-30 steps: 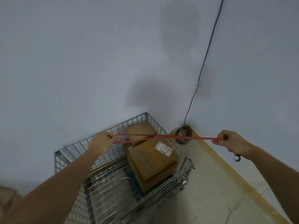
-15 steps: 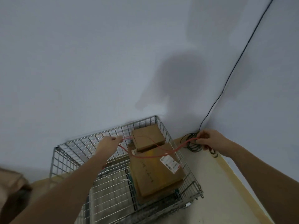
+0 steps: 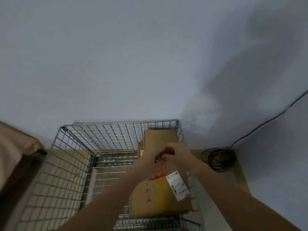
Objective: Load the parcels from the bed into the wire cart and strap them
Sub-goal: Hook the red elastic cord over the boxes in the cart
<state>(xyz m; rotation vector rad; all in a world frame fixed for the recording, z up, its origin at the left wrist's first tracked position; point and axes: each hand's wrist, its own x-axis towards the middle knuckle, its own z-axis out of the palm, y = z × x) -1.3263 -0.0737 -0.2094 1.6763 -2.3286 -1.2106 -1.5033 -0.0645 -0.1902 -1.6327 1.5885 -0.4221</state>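
Note:
The wire cart (image 3: 80,147) stands against the wall below me. Two brown cardboard parcels lie along its right side: a large one (image 3: 150,200) with a white label near me and a smaller one (image 3: 160,139) behind it. My left hand (image 3: 146,164) and my right hand (image 3: 178,154) meet above the parcels, both closed on the bunched red strap (image 3: 160,174), whose loops hang just below my hands. The strap's hooks are hidden.
A coil of black cable (image 3: 216,159) lies on the floor in the corner right of the cart, its lead running up the wall. The brown edge of the bed (image 3: 15,144) shows at the left. Walls close in behind and to the right.
My hands have come together over the parcels, gathering the strap that was stretched between them. The view has swung so the cart sits straight ahead.

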